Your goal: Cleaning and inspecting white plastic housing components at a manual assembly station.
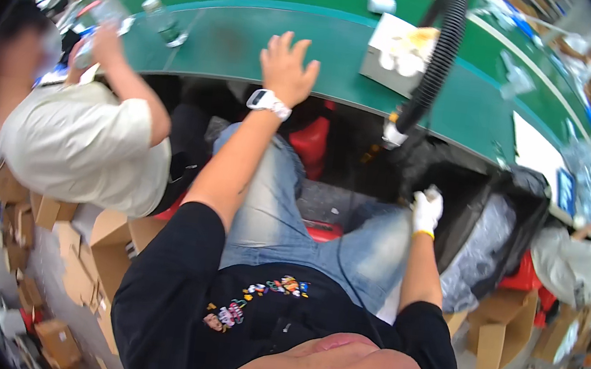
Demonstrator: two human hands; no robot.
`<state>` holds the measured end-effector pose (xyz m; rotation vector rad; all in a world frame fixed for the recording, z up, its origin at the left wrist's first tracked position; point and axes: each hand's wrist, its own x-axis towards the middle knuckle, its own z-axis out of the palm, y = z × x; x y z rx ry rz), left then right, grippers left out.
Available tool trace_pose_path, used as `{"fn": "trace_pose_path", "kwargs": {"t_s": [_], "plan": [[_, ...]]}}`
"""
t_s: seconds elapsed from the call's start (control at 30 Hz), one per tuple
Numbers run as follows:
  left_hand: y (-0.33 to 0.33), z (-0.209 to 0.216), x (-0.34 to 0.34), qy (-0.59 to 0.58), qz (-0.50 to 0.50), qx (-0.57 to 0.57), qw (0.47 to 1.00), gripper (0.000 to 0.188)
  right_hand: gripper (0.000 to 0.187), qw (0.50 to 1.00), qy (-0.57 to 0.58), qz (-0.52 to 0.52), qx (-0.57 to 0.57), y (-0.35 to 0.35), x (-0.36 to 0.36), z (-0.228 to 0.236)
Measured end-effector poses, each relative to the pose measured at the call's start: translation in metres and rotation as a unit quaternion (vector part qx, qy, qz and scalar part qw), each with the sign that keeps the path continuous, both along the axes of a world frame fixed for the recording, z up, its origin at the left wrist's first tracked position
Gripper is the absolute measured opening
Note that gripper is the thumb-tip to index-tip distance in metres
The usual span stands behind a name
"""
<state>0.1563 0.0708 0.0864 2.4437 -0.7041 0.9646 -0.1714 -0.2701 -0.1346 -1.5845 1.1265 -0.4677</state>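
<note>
My left hand (289,69), bare and with a white watch (269,103) on the wrist, reaches over the near edge of the green work table (225,38). Its fingers are spread and nothing is in them. Low beside my right knee, my right hand (426,211) wears a white glove with a yellow cuff. Its fingers are curled together at the rim of a dark bin (458,203); what they hold, if anything, is too small to make out. A black ribbed hose (440,66) hangs between my hands, its pale end piece (393,133) above my lap.
A pale box (386,79) with white and yellow gloves (407,50) on it stands on the table. Clear plastic bags (482,246) fill the space at my right. A co-worker (89,139) in a light shirt sits close at my left. Cardboard boxes (109,251) lie behind.
</note>
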Motion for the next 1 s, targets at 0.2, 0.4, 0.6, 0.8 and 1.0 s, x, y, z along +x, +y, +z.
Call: {"fn": "trace_pose_path", "kwargs": {"t_s": [0.2, 0.4, 0.6, 0.8, 1.0], "plan": [[-0.010, -0.020, -0.008, 0.084, 0.039, 0.105, 0.990, 0.057, 0.045, 1.000, 0.007, -0.003, 0.026, -0.010, -0.004, -0.022], [-0.013, -0.018, -0.007, 0.115, 0.029, 0.056, 0.991, 0.063, 0.046, 0.985, 0.116, 0.065, -0.108, -0.008, 0.008, -0.021], [-0.008, -0.014, -0.005, 0.102, 0.039, 0.081, 0.991, 0.064, 0.049, 0.972, 0.161, 0.080, -0.150, 0.002, 0.016, -0.003], [-0.006, -0.016, -0.007, 0.107, 0.039, 0.092, 0.989, 0.059, 0.049, 0.966, 0.178, 0.060, -0.177, 0.012, 0.011, 0.017], [-0.008, -0.020, -0.006, 0.086, 0.026, 0.059, 0.994, 0.058, 0.053, 0.972, 0.174, 0.034, -0.156, 0.022, 0.009, 0.034]]}}
